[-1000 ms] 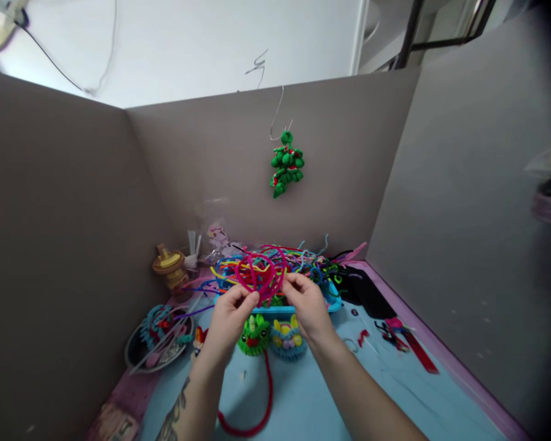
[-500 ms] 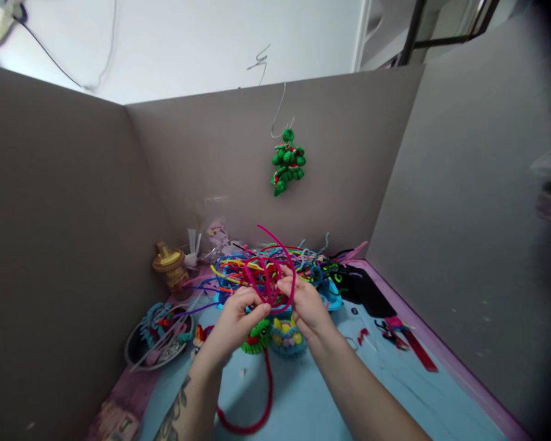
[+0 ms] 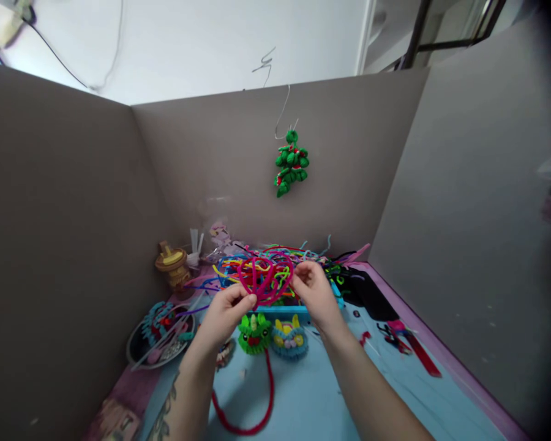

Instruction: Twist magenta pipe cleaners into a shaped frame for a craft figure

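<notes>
Looped magenta pipe cleaners [image 3: 259, 288] are held up between my two hands, over the tray of loose stems. My left hand [image 3: 227, 312] pinches them at the lower left, where several strands meet. With thumb and finger closed, my right hand [image 3: 313, 288] grips the right side of the loop. Just below, a green fuzzy animal head [image 3: 254, 335] and a blue one with yellow ears [image 3: 289, 340] lie side by side on the table. From the green head a thick red cord [image 3: 270, 392] curves toward me.
A blue tray [image 3: 282, 312] heaped with colourful pipe cleaners stands behind my hands. At left sits a bowl [image 3: 138, 352] of small parts. Scissors [image 3: 395, 338] and a red strip [image 3: 423, 354] lie at right. A green ornament [image 3: 291, 164] hangs on the grey partition [image 3: 202, 153].
The loose upright magenta end has been bent down into a loop on the right. My hands have moved apart, the left one leftward and the right one to the right.
</notes>
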The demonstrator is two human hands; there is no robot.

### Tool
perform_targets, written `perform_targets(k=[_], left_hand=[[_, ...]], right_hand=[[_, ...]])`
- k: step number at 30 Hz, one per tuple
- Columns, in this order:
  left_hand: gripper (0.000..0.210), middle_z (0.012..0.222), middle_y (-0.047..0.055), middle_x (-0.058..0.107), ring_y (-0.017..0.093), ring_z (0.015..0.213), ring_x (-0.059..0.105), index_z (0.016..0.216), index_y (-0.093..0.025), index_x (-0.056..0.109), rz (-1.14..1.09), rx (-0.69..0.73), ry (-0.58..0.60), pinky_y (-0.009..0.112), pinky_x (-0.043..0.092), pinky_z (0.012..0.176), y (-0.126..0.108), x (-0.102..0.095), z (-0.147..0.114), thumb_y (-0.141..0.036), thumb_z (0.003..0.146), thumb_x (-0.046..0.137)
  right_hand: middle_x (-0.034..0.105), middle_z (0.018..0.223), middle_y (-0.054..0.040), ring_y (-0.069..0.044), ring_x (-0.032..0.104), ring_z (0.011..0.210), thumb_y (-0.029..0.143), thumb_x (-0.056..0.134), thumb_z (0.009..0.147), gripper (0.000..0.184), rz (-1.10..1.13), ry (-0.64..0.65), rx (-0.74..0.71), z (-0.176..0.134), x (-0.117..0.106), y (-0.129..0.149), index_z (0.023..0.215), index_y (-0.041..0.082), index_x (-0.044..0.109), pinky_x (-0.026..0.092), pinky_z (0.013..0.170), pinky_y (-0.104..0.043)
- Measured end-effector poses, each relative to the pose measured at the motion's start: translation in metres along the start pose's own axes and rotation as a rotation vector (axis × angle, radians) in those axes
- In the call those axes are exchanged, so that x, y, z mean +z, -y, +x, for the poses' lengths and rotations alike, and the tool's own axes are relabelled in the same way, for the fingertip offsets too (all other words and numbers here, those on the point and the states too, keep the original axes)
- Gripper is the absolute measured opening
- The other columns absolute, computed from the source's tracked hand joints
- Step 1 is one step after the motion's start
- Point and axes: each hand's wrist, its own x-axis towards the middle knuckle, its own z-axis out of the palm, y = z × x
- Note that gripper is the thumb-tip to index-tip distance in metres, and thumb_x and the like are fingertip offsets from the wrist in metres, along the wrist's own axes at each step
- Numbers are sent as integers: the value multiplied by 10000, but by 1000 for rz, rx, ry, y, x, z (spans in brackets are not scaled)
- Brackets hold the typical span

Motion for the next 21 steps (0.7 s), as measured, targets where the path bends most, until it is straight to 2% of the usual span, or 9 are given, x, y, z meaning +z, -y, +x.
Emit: perform_targets(k=[2, 5, 8, 13, 17, 21], left_hand=[[287, 538, -48, 376, 84, 514, 327, 571, -159, 492, -58, -30, 17, 204, 257, 504, 2, -1, 0, -375, 739, 582], [315, 521, -54, 352, 77, 495, 296, 561, -159, 481, -132, -77, 43, 201, 233, 486, 4, -1, 0, -402, 722, 599], [336, 520, -51, 358, 77, 495, 285, 553, -158, 485, -172, -100, 64, 202, 227, 483, 6, 0, 0, -428, 702, 616], [327, 514, -52, 353, 81, 501, 286, 546, -157, 500, -189, -121, 45, 206, 230, 494, 8, -1, 0, -419, 696, 624], [313, 538, -44, 387, 90, 523, 325, 545, -160, 499, -180, -147, -21, 211, 264, 523, 5, -1, 1, -402, 707, 612], [308, 561, -40, 402, 97, 556, 355, 537, -164, 476, -184, -147, -35, 211, 289, 553, 4, -1, 3, -375, 722, 604]], right_hand=[[551, 792, 0, -141, 545, 704, 280, 645, 689, 435, -100, -96, -129, 2, -4, -1, 1082, 210, 473, 467, 661, -277], [563, 844, -12, -145, 546, 734, 189, 594, 724, 470, -328, -22, -276, 2, -8, 0, 1172, 238, 461, 466, 698, -289], [585, 938, -34, -164, 555, 815, 141, 532, 760, 370, -484, 61, -402, 1, -9, 1, 1111, 257, 552, 463, 753, -313], [562, 831, -39, -163, 548, 794, 145, 464, 823, 244, -565, -20, -552, 1, -14, 2, 937, 229, 662, 459, 731, -306], [536, 838, -45, -165, 540, 790, 176, 515, 804, 201, -580, -124, -582, 2, -20, 7, 886, 221, 693, 457, 737, -311], [599, 813, -32, -141, 570, 722, 169, 515, 802, 204, -433, -35, -455, -1, -18, 15, 883, 223, 694, 461, 645, -264]])
